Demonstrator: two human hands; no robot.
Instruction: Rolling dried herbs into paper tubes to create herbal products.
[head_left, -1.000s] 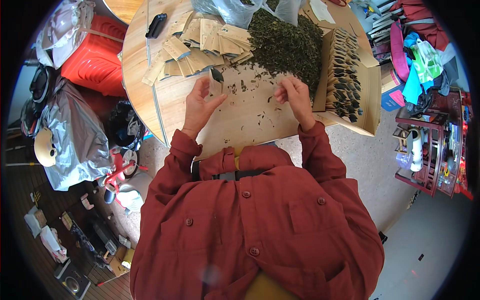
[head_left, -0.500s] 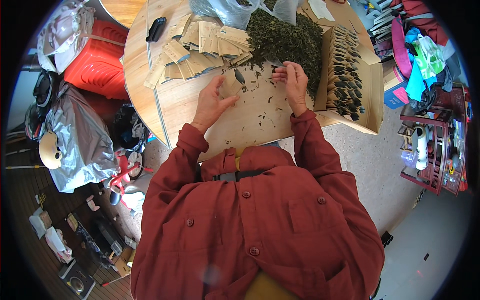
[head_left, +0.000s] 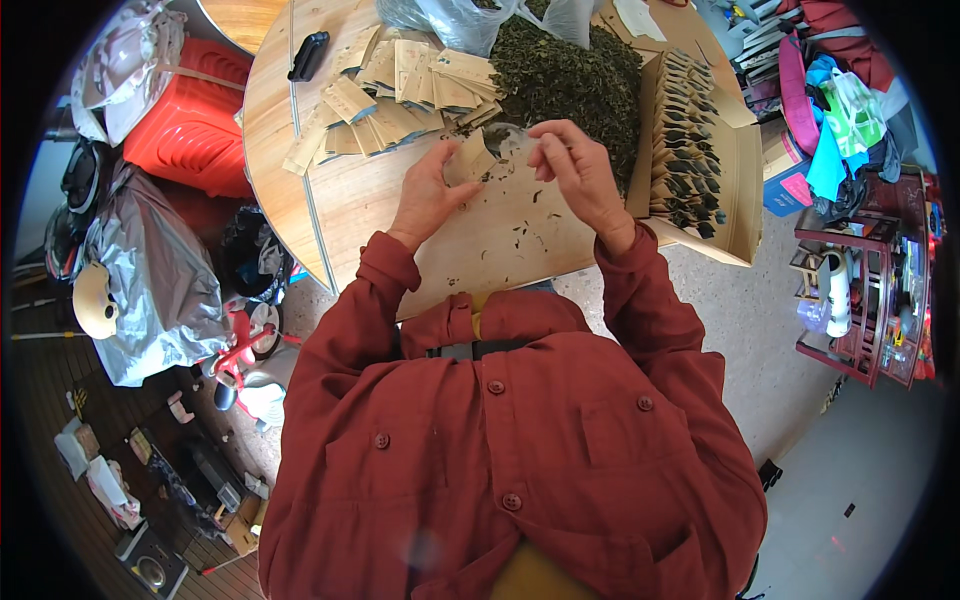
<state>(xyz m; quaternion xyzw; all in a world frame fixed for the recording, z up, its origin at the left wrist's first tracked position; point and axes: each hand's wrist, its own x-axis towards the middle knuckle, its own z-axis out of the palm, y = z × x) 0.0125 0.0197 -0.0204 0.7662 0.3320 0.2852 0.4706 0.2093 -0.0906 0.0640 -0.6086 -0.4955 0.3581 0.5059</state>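
Observation:
A small brown paper packet [head_left: 472, 158] is pinched in my left hand [head_left: 428, 198], its mouth spread toward the right. My right hand [head_left: 582, 178] grips a clear plastic scoop [head_left: 512, 138], whose bowl is at the packet's mouth. Whether leaves are inside the scoop is hard to make out. Just beyond my right hand rises a heap of dark dried leaves [head_left: 575, 85]. Flat paper packets [head_left: 405, 85] lie in an overlapping spread beyond my left hand. Loose leaf bits dot the wooden table [head_left: 470, 250] between my hands.
Right of the heap, an open cardboard box [head_left: 742, 195] holds rows of filled packets [head_left: 685, 140]. Clear plastic bags [head_left: 465, 22] sit at the far side. A black stapler-like object [head_left: 309, 57] lies at far left. Red plastic stools [head_left: 190, 125] stand left of the table.
My right hand has moved left from the edge of the leaf heap, bringing the scoop to the packet. The packet has tilted toward the scoop; my left hand has barely shifted.

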